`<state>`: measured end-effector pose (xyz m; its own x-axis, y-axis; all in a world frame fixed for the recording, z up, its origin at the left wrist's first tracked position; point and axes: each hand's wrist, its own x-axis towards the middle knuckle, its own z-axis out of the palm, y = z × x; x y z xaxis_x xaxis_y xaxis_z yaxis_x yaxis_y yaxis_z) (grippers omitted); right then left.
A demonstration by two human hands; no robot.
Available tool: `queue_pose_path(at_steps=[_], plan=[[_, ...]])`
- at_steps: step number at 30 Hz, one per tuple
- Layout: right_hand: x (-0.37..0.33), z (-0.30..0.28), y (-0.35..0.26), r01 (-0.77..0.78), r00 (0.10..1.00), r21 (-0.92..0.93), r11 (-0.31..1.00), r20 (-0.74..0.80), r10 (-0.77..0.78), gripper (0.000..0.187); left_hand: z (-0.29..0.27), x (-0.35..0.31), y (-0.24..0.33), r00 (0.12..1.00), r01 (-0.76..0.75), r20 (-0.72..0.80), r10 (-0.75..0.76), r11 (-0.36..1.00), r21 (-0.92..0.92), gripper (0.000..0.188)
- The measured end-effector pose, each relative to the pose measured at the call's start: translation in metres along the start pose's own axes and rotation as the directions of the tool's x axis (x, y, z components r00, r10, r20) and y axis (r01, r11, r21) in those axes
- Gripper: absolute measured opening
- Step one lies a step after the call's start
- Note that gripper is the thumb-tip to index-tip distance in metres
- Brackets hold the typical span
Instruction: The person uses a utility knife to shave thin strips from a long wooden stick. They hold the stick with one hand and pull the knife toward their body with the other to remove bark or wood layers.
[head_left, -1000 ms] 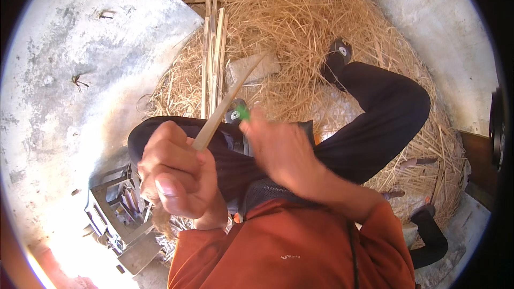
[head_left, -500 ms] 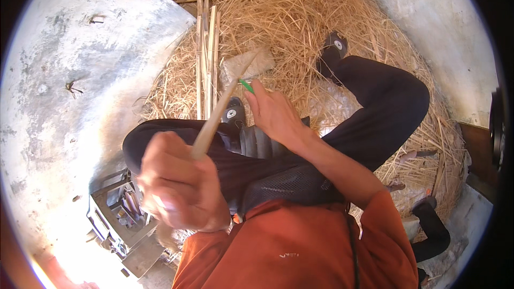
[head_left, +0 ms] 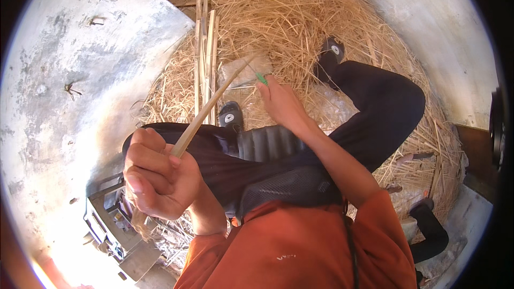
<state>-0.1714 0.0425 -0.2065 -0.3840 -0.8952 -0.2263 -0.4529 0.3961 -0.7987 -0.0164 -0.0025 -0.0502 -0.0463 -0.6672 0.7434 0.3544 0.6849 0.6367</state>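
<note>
My left hand [head_left: 160,174], raised over my left thigh, is closed round a long pale bamboo-like strip [head_left: 209,108]. The strip slants up and away to a narrow tip, and its frayed lower end [head_left: 140,225] shows below the fist. My right hand [head_left: 284,101] is further off, closed on a small green-handled tool [head_left: 261,78]. A thin line runs from the green part toward the strip's tip; whether it touches the strip I cannot tell. Most of the tool's handle is hidden by my fingers.
Several split strips [head_left: 206,59] lie beyond my left foot. Loose straw [head_left: 289,16] covers the ground around a flat stone [head_left: 235,73]. Pale walls [head_left: 64,75] rise at both sides. A grey crate [head_left: 115,235] stands at lower left, and a knife-like tool [head_left: 420,156] lies at right.
My left hand has shifted left and turned, showing more of its fingers. My right hand has moved slightly right, drawing the green-handled tool away from the strip's side.
</note>
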Motion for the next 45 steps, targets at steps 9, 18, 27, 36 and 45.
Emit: queue_pose_path(at_steps=[9,18,27,36,45], plan=[[-0.065,0.001,-0.07,0.166,0.973,0.335,0.927,0.098,-0.21,0.022,0.005,-0.018,-0.025,0.961,0.065,-0.276,-0.012,0.981,0.183,0.043],[-0.045,-0.02,-0.059,0.135,0.977,0.332,0.933,0.111,-0.181,0.022,-0.023,0.032,0.035,0.986,0.142,-0.1,-0.137,0.989,0.043,0.043],[-0.005,0.063,-0.007,0.244,0.968,-0.116,0.963,0.085,-0.236,0.028,0.012,0.042,0.019,0.905,0.147,-0.424,-0.03,0.958,0.245,0.051],[0.02,0.04,0.003,0.021,0.999,0.08,0.997,0.045,-0.025,0.028,-0.009,0.033,0.023,0.951,0.234,-0.235,-0.199,0.963,0.131,0.045],[-0.05,0.001,-0.078,0.083,0.954,0.516,0.853,0.207,-0.218,0.02,-0.029,0.035,0.011,0.991,0.11,-0.099,-0.088,0.966,0.233,0.038]])
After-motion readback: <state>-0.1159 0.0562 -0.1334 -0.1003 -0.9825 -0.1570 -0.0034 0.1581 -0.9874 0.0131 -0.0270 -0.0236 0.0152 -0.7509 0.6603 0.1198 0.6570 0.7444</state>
